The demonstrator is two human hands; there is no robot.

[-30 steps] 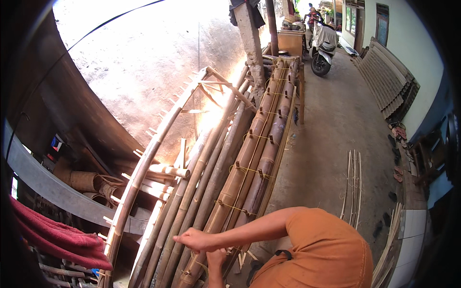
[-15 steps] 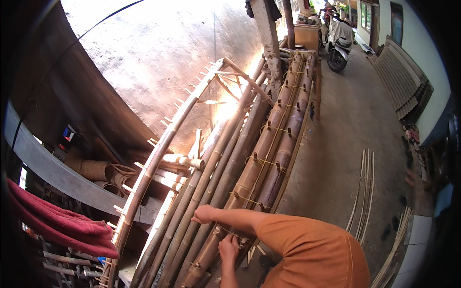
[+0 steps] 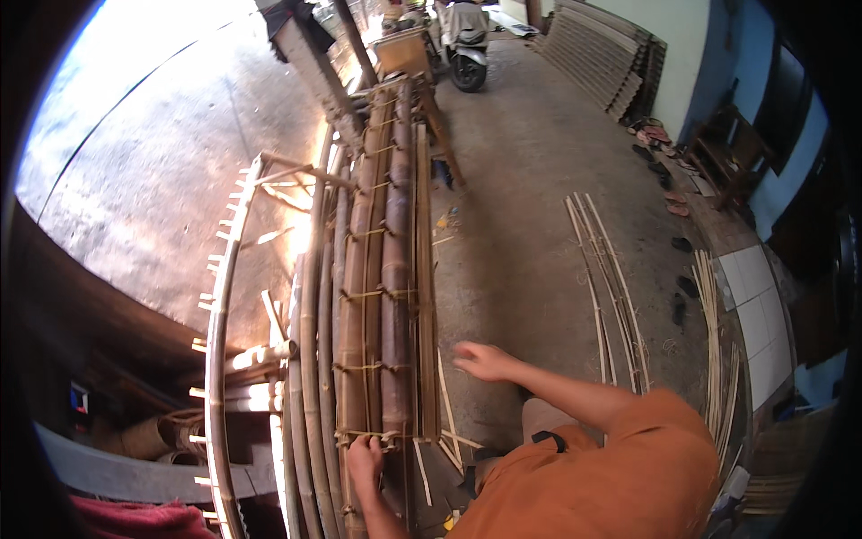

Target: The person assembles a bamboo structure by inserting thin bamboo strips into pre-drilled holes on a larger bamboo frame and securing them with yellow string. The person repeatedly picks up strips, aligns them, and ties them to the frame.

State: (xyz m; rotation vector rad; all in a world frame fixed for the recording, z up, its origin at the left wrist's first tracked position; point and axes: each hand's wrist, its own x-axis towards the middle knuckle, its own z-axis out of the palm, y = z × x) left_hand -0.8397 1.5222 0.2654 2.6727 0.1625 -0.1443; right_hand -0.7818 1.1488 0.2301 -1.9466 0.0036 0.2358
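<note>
Two thick brown bamboo poles (image 3: 355,323) run side by side away from me, bound across at intervals by thin yellow ties (image 3: 361,366). Small dark pegs (image 3: 388,294) stick up along them. At the near part of the poles, my left hand (image 3: 363,463) is closed with its fingertips at a yellow tie (image 3: 382,437). Off to the right of the poles, my right hand (image 3: 485,361) is raised over the floor with its fingers curled together; whatever it holds is too fine to see.
To the left lie several thinner bamboo poles (image 3: 310,359) and a curved bamboo rail (image 3: 218,359) with short pegs. Split strips (image 3: 600,278) lie on the floor to the right. A covered motorbike (image 3: 467,45) and leaning corrugated sheets (image 3: 597,54) stand farther back.
My right hand has swung from the left side of the thick poles across to their right. The left hand stays at the near ties. The view has turned to the right.
</note>
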